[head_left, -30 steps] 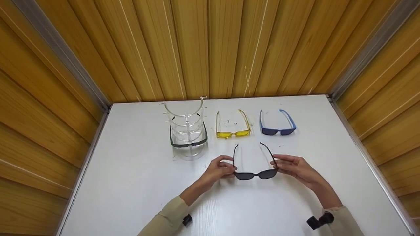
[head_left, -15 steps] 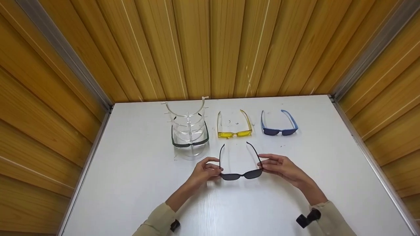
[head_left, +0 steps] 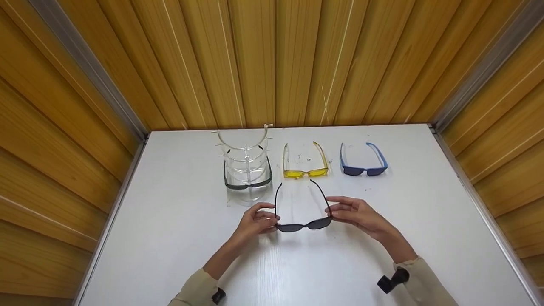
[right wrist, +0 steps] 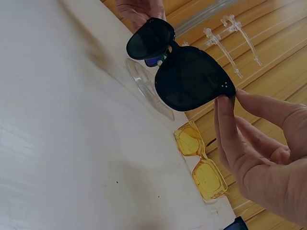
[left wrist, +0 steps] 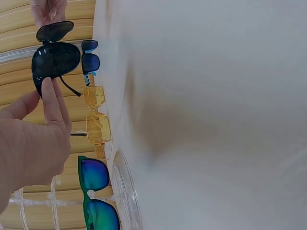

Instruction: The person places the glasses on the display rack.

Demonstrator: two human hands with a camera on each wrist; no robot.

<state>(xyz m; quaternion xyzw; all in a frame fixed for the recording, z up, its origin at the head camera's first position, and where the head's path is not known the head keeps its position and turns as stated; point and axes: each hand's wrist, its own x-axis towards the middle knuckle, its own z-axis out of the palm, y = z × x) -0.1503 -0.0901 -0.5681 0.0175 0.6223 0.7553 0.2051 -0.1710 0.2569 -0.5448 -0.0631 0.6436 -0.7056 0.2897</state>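
Black sunglasses (head_left: 304,226) with their temples unfolded are held between both hands, lenses toward the person. My left hand (head_left: 254,222) pinches the frame's left corner near the hinge, and my right hand (head_left: 359,216) pinches the right corner. In the left wrist view the dark lenses (left wrist: 56,60) appear above the table surface. To the left behind them stands a clear display stand (head_left: 247,159) with several tiers. Green-framed sunglasses (head_left: 248,186) sit on its low tier; the left wrist view shows their blue-green mirrored lenses (left wrist: 95,173).
Yellow glasses (head_left: 305,173) lie unfolded on the white table (head_left: 170,238), right of the stand. Farther right are blue sunglasses (head_left: 364,171), also unfolded. Wood-look panels (head_left: 255,63) wall the table at the back and both sides.
Both hands have carried the black sunglasses leftward, closer to the display stand, keeping their grip at the corners. The other glasses and the stand stay in place.
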